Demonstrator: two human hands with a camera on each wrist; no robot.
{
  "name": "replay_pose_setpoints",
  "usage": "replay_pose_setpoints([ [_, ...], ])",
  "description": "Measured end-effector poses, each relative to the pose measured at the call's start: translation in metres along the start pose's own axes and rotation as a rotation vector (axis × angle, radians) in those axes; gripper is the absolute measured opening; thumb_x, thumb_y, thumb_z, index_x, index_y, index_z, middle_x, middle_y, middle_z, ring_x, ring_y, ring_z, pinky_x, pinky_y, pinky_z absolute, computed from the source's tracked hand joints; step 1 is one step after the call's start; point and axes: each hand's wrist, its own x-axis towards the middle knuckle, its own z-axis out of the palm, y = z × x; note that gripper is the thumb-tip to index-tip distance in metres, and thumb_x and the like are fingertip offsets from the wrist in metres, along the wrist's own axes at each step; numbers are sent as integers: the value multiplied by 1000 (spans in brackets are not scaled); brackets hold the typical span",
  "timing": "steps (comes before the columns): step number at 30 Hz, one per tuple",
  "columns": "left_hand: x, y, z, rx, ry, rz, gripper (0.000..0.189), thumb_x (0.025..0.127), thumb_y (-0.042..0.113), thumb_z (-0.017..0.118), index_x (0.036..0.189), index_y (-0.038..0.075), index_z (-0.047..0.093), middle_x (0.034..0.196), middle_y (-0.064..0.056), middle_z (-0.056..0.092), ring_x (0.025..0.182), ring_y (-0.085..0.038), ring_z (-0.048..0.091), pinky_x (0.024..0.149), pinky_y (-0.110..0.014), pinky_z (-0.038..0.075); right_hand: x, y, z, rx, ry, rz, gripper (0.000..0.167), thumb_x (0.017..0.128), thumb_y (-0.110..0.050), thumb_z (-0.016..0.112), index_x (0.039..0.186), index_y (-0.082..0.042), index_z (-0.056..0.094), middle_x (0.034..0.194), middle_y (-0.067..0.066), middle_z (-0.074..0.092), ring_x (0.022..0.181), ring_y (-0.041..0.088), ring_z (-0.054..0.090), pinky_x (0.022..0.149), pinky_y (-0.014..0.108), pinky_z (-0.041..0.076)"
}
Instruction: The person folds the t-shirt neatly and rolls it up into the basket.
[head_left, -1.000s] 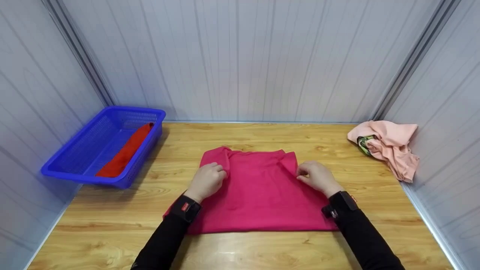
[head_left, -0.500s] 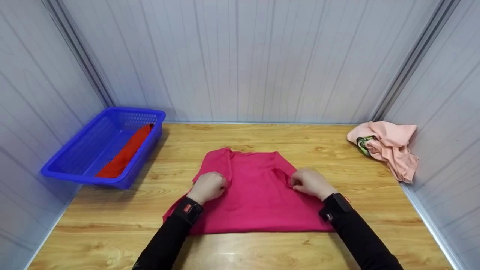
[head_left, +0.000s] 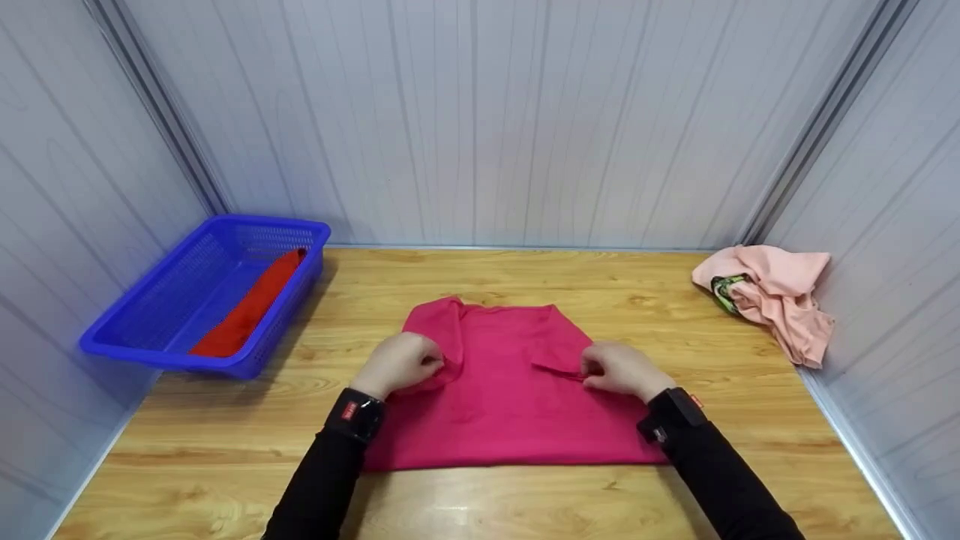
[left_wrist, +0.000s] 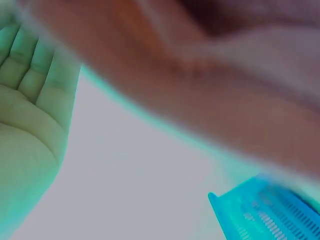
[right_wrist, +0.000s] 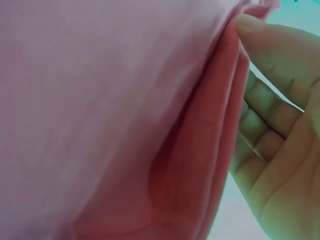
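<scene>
A deep pink T-shirt lies on the wooden table, its side parts folded in toward the middle. My left hand pinches the fold on the shirt's left side, fingers curled. In the left wrist view, blurred cloth crosses in front of the left palm; its fingertips are hidden. My right hand pinches the edge of the right flap. The right wrist view shows the thumb on the hanging edge of the cloth, with the other fingers partly behind it.
A blue plastic basket stands at the left, with a folded red cloth inside. A crumpled light pink garment with a green print lies at the back right, against the wall. Pale panel walls enclose the back and sides.
My right hand has moved slightly toward me, laying the right flap down and inward. The left hand has shifted a little to the left with the left fold.
</scene>
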Motion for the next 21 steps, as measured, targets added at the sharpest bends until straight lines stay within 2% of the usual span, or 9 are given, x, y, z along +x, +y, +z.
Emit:
replay_pose_setpoints([
  [8, -4, -11, -19, 0, 95, -145, 10, 82, 5, 72, 74, 11, 70, 71, 3, 63, 67, -16, 61, 66, -38, 51, 4, -4, -4, 37, 2, 6, 18, 82, -19, 80, 81, -15, 62, 77, -7, 55, 71, 12, 49, 67, 34, 44],
  [12, -3, -20, -24, -38, 89, -237, 6, 86, 8, 72, 80, 8, 72, 75, 0, 66, 71, -18, 63, 67, -40, 52, 8, -8, -6, 29, 25, -9, 14, 83, -17, 78, 83, -14, 65, 78, -6, 57, 72, 13, 51, 69, 35, 45],
  [16, -3, -28, -27, -62, 79, -359, 7, 89, 11, 70, 85, 7, 74, 77, -1, 67, 72, -20, 62, 68, -41, 51, 12, -14, -7, 25, 57, -11, 11, 85, -15, 77, 86, -12, 67, 81, -4, 60, 75, 15, 56, 71, 37, 48],
  [21, -6, -34, -28, -48, 109, -480, 11, 91, 13, 67, 90, 6, 76, 85, -6, 71, 77, -24, 66, 70, -44, 52, 18, -22, -10, 53, 111, 0, 8, 86, -12, 76, 88, -10, 69, 84, -1, 65, 81, 21, 63, 76, 40, 52],
])
